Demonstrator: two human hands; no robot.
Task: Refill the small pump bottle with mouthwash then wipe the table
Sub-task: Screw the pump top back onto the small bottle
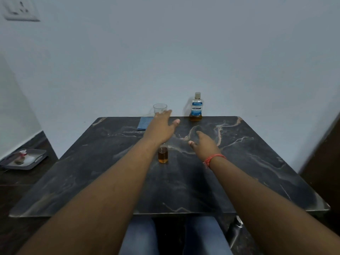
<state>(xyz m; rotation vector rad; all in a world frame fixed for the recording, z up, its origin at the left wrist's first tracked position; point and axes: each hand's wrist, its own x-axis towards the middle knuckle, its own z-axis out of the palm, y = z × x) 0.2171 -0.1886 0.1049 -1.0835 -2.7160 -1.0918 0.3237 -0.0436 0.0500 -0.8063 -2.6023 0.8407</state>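
Note:
A small clear bottle (163, 155) with amber liquid stands near the middle of the dark marble table (257, 162); my left forearm hides its top. The mouthwash bottle (196, 106), capped, with a blue label and a little amber liquid, stands at the table's far edge. A folded blue cloth (144, 123) lies at the far edge to the left. My left hand (161, 127) stretches forward, fingers apart, its tips at an empty clear glass (159, 108) by the wall. My right hand (204, 142) hovers open over the table, right of the small bottle, holding nothing.
A white wall rises right behind the table's far edge. A grey tray (39, 158) with small items lies on the dark floor at the left. A dark wooden panel (323, 159) stands at the right. My jeans-clad knees are under the near edge.

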